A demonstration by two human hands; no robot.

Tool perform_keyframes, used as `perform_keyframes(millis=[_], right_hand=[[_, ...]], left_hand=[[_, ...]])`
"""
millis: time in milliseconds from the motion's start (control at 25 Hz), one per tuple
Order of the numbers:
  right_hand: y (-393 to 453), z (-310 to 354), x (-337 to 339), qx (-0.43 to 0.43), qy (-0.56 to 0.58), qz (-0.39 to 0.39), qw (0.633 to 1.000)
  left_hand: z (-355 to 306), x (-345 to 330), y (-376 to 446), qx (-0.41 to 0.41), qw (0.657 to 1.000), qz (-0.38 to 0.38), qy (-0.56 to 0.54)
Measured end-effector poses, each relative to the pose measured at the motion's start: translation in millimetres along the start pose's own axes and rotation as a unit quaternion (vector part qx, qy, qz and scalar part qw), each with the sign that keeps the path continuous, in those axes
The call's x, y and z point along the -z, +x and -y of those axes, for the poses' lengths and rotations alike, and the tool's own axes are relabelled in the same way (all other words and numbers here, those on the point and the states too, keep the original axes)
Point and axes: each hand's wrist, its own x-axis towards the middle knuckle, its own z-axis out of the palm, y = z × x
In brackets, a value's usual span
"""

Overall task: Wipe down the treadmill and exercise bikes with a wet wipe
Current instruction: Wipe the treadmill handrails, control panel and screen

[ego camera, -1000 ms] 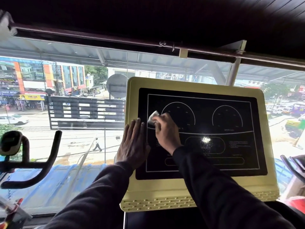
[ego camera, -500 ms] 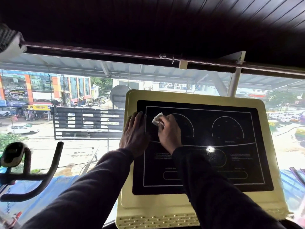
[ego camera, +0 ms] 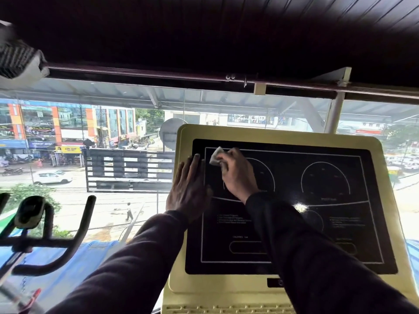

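Wiping the top-left corner of the glossy black treadmill display panel (ego camera: 317, 200): right hand (ego camera: 238, 175), dark sleeve, has fingers curled around a small crumpled white wet wipe (ego camera: 216, 155) and presses it on the glass just inside the white outline. Left hand (ego camera: 189, 189) lies flat, fingers straight and together, on the panel's left edge, overlapping the pale yellow plastic console frame (ego camera: 383, 168), likely as a brace. Most of the panel looks not yet reached, my guess only. Risks: wipe is bunched small, so bare fingertips may smear the glass; hard pressing could trigger touch controls; left palm may leave prints on wiped area. Further left, black exercise bike handlebars (ego camera: 68, 234), untouched. Beyond, window glass and a street.
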Motion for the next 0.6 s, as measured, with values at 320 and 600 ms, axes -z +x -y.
perform_keyframes(millis=[320, 600], right_hand=[[15.5, 1.5, -0.5, 0.014, -0.006, -0.011, 1.0], [29.3, -0.2, 5.0, 0.026, -0.02, 0.032, 0.999]], left_hand=[[1.8, 0.9, 1.0, -0.001, 1.0, -0.005, 0.011], [-1.4, 12.2, 18.2, 0.008, 0.999, -0.037, 0.01]])
